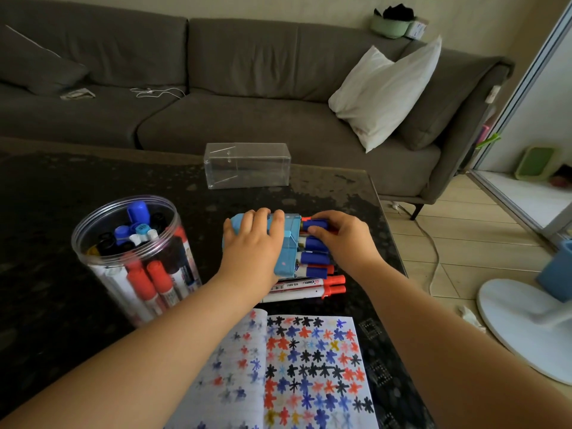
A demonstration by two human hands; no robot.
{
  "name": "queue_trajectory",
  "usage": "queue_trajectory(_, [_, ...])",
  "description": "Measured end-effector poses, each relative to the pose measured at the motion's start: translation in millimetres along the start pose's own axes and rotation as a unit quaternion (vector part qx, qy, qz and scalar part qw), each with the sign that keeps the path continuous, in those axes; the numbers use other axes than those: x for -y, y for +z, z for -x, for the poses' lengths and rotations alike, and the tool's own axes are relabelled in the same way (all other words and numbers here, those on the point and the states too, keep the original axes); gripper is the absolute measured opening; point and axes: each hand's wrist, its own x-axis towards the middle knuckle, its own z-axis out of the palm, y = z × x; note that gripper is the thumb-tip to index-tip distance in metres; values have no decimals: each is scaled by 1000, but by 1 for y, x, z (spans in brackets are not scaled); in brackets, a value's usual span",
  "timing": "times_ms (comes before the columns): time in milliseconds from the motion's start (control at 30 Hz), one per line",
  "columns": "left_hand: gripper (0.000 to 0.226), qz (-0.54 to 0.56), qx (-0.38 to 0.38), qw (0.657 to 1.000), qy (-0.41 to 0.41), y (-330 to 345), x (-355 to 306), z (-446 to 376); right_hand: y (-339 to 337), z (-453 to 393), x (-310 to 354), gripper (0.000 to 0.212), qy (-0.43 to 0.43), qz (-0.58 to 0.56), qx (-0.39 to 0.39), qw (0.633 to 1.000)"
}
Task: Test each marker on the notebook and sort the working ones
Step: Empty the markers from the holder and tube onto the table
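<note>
Both hands cover blue box (286, 243) | marker (312, 258) bodies hidden inside

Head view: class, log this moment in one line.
left hand: holds blue box | right hand: on blue-capped markers | notebook: open

We note a grey sofa (247, 97) behind the dark speckled desk (46, 212). A white pillow (383, 94) leans at its right end; a white cable (158, 92) lies on the left seat. A clear empty plastic box (247, 165) sits on the desk's far edge. A white fan base (523, 323) stands on the floor at right.
</note>
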Motion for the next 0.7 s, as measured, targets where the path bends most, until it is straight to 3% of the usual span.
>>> queue_trajectory(433, [108, 5, 23, 1000, 14, -6, 3, -8, 8, 1, 0, 17, 105, -107, -24, 988])
queue_trajectory(600, [106, 5, 33, 999, 18, -8, 3, -10, 16, 9, 3, 12, 177, -272, -35, 945])
queue_trajectory(700, [106, 8, 38, 999, 14, -7, 4, -8, 20, 9, 5, 14, 163, -230, -51, 958])
